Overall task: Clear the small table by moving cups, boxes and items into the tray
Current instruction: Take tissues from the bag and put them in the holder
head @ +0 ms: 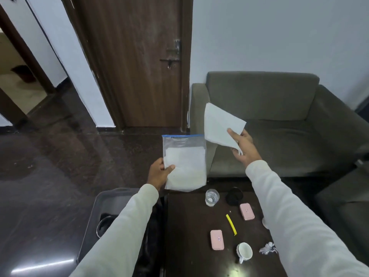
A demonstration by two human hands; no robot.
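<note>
My left hand (pixel 159 172) grips the lower left edge of a clear zip bag (pixel 184 162) with a blue seal and white contents, held above the table's far edge. My right hand (pixel 243 146) pinches a folded white cloth (pixel 221 124), raised over the sofa. On the dark small table (pixel 187 226) lie a clear glass (pixel 212 197), a black round item (pixel 234 195), two pink boxes (pixel 247 211) (pixel 217 239), a yellow stick (pixel 231 224), a tipped white cup (pixel 244 251) and crumpled paper (pixel 268 248). The grey tray (pixel 99 204) stands left of the table, partly hidden by my left sleeve.
A grey sofa (pixel 279 120) stands behind the table and another seat (pixel 343 206) at the right. A brown door (pixel 135 60) is at the back. Dark glossy floor (pixel 50 166) spreads to the left. A metal round object (pixel 103 224) lies in the tray.
</note>
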